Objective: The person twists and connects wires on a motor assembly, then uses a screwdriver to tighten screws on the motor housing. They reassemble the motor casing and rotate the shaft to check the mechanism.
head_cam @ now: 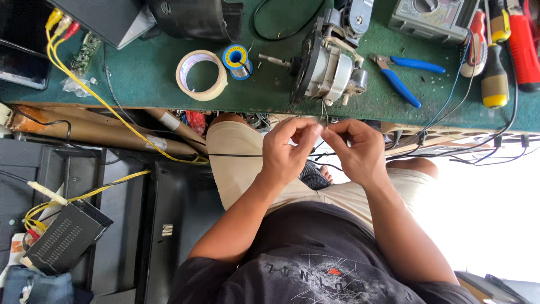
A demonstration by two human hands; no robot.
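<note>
A small electric motor (pixel 329 65) lies on the green bench top (pixel 146 73), with thin wires (pixel 324 110) hanging from it over the bench edge. My left hand (pixel 288 149) and my right hand (pixel 355 149) meet just below that edge, fingertips pinched together on the ends of those thin wires. A black cable (pixel 236 155) runs across my lap under the left hand. Whether the wire ends are joined is too small to tell.
On the bench are a roll of masking tape (pixel 201 75), a blue solder spool (pixel 237 61), blue-handled pliers (pixel 404 76), a multimeter (pixel 433 19), and screwdrivers (pixel 495 73) at the right. Yellow cables (pixel 84 84) trail left. A black box (pixel 64 236) lies on the floor.
</note>
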